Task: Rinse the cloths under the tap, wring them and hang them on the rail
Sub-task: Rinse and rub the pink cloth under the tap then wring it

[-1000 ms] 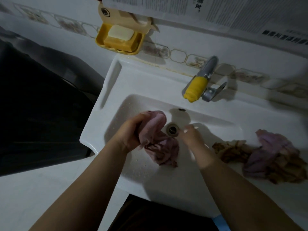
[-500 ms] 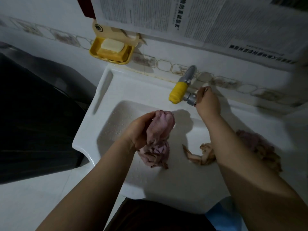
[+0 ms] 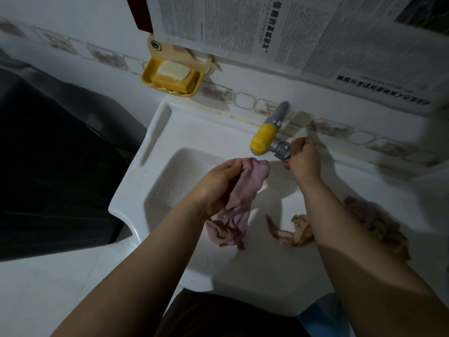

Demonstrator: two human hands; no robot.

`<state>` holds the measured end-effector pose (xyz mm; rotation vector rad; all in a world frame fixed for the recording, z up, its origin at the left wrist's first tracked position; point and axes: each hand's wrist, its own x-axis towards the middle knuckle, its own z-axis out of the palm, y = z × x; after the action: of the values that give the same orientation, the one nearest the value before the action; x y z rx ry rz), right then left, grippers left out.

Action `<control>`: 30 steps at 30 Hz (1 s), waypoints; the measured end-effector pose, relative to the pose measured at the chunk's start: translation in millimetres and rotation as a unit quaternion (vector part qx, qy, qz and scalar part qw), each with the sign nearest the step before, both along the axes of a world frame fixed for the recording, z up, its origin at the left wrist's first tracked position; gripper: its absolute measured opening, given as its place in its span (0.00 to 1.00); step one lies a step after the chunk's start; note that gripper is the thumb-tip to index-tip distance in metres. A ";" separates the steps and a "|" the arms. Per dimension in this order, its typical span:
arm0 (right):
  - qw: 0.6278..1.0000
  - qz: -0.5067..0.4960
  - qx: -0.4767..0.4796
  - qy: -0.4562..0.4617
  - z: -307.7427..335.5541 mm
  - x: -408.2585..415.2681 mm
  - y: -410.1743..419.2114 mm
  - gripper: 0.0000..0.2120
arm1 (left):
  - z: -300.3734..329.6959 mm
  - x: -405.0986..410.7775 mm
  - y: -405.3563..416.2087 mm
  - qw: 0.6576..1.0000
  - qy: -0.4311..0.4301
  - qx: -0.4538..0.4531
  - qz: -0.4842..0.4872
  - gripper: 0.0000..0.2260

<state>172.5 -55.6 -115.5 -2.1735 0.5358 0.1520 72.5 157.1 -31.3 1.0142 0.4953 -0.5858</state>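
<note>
Hiding the tap handle (image 3: pixel 283 150), right hand (image 3: pixel 303 161) grips it.

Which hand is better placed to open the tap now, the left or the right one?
The right hand: it is already on the tap handle beside the yellow spout. The left hand is busy gripping the pink cloth below the spout.
</note>
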 end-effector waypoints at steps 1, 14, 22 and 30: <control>1.000 -0.003 0.000 -0.001 2.6 -1.3 1.1 0.21 | 1.6 -0.6 0.1 1.000 -0.004 0.000 -0.005 0.16; 0.999 -0.015 0.034 0.011 9.1 -7.4 7.4 0.29 | 8.4 1.6 -2.4 0.998 -0.035 0.047 -0.037 0.16; 0.966 0.170 0.167 0.096 81.8 -59.1 65.2 0.21 | 8.7 1.9 5.7 0.978 -0.124 0.152 -0.077 0.09; 0.986 0.084 0.142 -0.015 75.4 -67.8 84.1 0.13 | -13.2 -5.2 15.9 0.935 -0.056 0.349 -0.023 0.16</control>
<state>104.7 28.5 -40.1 -1.9354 0.2924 0.2696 67.4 173.0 -44.5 1.7293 0.5951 -0.3878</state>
